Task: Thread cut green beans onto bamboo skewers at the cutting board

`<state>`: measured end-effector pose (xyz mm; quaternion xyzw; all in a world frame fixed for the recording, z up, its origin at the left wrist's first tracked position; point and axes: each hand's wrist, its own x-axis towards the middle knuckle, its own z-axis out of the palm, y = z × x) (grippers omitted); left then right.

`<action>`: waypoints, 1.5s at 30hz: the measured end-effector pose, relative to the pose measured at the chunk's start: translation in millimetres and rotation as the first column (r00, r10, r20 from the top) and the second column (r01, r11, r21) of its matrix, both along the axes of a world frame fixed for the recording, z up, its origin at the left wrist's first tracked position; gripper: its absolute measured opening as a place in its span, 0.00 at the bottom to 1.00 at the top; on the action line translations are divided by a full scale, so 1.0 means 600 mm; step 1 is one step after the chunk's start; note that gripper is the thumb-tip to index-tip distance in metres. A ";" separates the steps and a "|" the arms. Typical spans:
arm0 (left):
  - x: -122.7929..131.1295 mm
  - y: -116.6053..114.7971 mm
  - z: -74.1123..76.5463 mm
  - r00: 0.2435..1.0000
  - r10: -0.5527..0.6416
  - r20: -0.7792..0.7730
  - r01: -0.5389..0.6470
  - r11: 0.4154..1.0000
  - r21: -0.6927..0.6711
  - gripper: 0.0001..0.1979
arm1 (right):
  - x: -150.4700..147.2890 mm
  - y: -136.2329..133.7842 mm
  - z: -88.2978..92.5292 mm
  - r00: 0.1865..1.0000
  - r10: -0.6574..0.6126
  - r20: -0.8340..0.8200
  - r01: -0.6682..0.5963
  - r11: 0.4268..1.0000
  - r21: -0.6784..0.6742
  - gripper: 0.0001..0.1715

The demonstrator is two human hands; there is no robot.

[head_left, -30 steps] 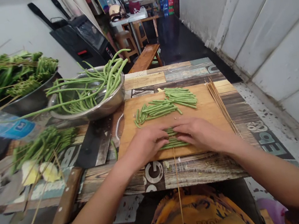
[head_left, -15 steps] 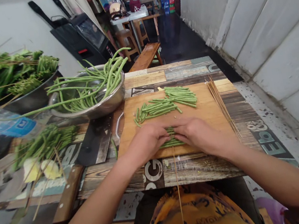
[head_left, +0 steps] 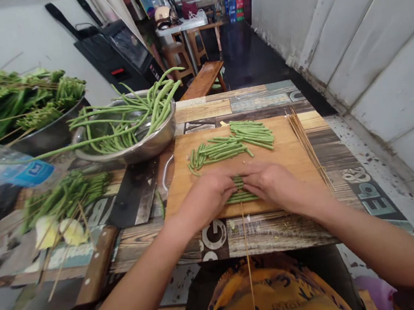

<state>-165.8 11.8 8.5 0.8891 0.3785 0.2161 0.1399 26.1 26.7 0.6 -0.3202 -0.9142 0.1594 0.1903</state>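
Both hands meet at the near side of a wooden cutting board (head_left: 292, 161). My left hand (head_left: 215, 191) is closed on the left ends of a row of cut green beans (head_left: 242, 198). From the other side, my right hand (head_left: 270, 181) grips the right ends of the same row. A thin bamboo skewer (head_left: 247, 254) runs from the beans over the board's near edge toward my shirt; its far end is hidden between the hands. Beyond the hands lie two loose piles of cut beans, one on the left (head_left: 220, 150) and one on the right (head_left: 252, 133).
Spare skewers (head_left: 305, 143) lie along the board's right edge. To the left stand a steel bowl (head_left: 138, 151) of long beans, a cleaver with a wooden handle (head_left: 98, 262), finished bean skewers (head_left: 66, 196) and a plastic bottle (head_left: 29, 170). Behind is a basin of greens (head_left: 55, 133).
The view has shifted slightly, so everything sits a little further right. Both hands keep their hold on the beans, with hardly any movement.
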 end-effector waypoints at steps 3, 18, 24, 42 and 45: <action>-0.011 0.003 0.001 0.996 -0.092 -0.014 0.091 0.995 -0.052 0.07 | 0.010 0.007 0.001 0.997 0.073 0.027 -0.072 0.997 -0.027 0.12; 0.008 -0.008 0.011 1.000 0.024 -0.019 -0.024 0.999 -0.041 0.09 | -0.006 -0.007 0.010 0.996 -0.007 0.085 0.008 1.000 -0.016 0.10; -0.003 -0.010 0.009 0.999 0.003 -0.054 -0.007 0.997 -0.074 0.08 | 0.005 -0.003 0.013 0.997 0.036 0.076 -0.033 0.999 -0.031 0.11; -0.012 -0.010 0.006 1.000 0.012 0.007 -0.011 0.986 -0.169 0.07 | 0.006 -0.010 0.022 0.997 0.017 0.071 -0.015 0.999 -0.034 0.13; -0.007 -0.011 0.004 1.000 0.026 0.005 -0.025 0.988 -0.155 0.07 | 0.003 -0.010 0.018 0.997 0.007 0.076 -0.005 1.000 -0.025 0.13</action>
